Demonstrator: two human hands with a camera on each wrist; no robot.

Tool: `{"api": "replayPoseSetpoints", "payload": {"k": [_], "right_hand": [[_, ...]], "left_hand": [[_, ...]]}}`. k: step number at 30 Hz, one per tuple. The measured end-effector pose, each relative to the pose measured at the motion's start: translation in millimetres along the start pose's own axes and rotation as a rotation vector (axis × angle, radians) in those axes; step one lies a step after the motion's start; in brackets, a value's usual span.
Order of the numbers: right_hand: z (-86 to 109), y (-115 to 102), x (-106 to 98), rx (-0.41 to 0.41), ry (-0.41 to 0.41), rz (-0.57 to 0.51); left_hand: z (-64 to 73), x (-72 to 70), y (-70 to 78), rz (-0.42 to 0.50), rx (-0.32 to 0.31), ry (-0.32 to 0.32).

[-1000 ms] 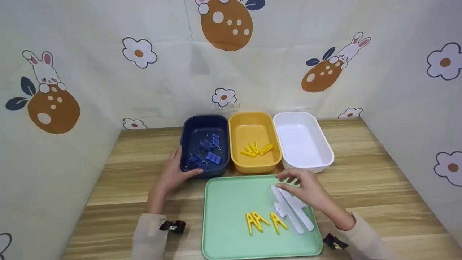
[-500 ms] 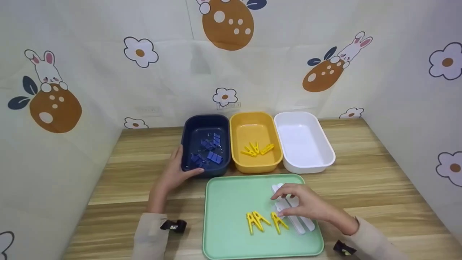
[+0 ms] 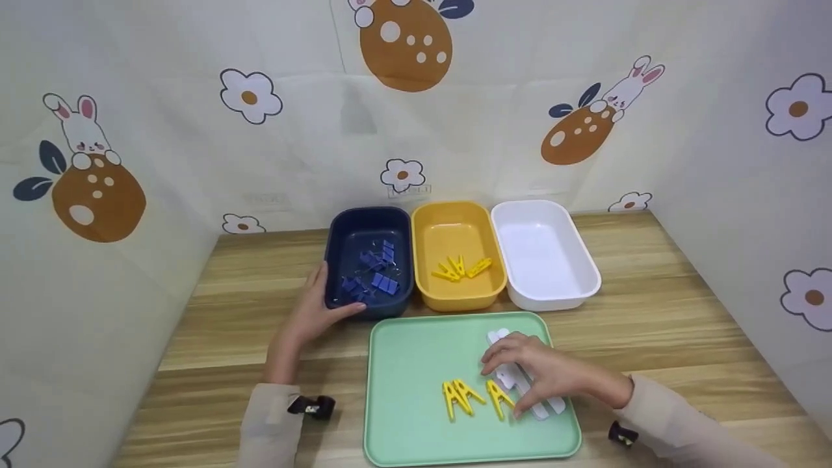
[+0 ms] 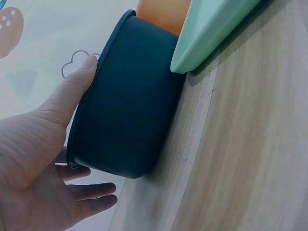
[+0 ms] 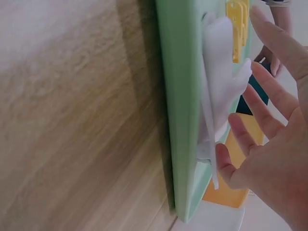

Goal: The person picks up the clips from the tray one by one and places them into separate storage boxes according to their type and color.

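Note:
My left hand (image 3: 311,313) rests against the near left corner of the navy bin (image 3: 369,221), thumb on the rim and fingers along the outside. In the left wrist view those fingers (image 4: 96,191) are extended. Over the right side of the green tray (image 3: 409,364) hovers my right hand (image 3: 549,372), thumb and fingers spread apart with nothing held. Its thumb tip is right beside a yellow clothespin (image 3: 498,398). Two more yellow clothespins (image 3: 458,398) lie to the left. Partly hidden beneath the hand are long white bag clips (image 3: 499,335), also visible in the right wrist view.
Several blue binder clips (image 3: 385,283) lie in the navy bin. Beside it stands a yellow bin (image 3: 455,218) with several yellow clothespins (image 3: 480,268) inside, then a white bin (image 3: 543,253). All three line up behind the tray on the wooden table (image 3: 650,325).
My right hand has moved from the tray's back right corner toward the front, over the white clips, and its thumb and fingers have spread wider. My left hand stays put.

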State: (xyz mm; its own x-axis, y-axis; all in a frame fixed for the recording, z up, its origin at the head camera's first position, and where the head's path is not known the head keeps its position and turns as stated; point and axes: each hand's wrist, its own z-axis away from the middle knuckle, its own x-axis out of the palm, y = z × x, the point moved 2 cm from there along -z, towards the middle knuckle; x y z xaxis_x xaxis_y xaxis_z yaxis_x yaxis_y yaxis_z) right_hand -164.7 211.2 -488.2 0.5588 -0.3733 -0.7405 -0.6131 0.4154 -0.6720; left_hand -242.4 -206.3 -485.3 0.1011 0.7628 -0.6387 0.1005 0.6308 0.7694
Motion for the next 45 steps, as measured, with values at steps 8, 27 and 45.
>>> {"api": "replayPoseSetpoints", "payload": {"k": [8, 27, 45], "right_hand": [[-4.1, 2, 2, 0.013, -0.073, 0.090], [-6.7, 3, 1, 0.068, -0.059, 0.024], [-11.7, -6, -21, 0.027, 0.022, 0.041]], "left_hand": [[3.9, -1.9, -0.7, 0.013, -0.035, -0.013], [3.3, -0.9, -2.0, -0.003, -0.021, -0.006], [1.0, -0.5, -1.0, 0.012, -0.005, 0.003]]}}
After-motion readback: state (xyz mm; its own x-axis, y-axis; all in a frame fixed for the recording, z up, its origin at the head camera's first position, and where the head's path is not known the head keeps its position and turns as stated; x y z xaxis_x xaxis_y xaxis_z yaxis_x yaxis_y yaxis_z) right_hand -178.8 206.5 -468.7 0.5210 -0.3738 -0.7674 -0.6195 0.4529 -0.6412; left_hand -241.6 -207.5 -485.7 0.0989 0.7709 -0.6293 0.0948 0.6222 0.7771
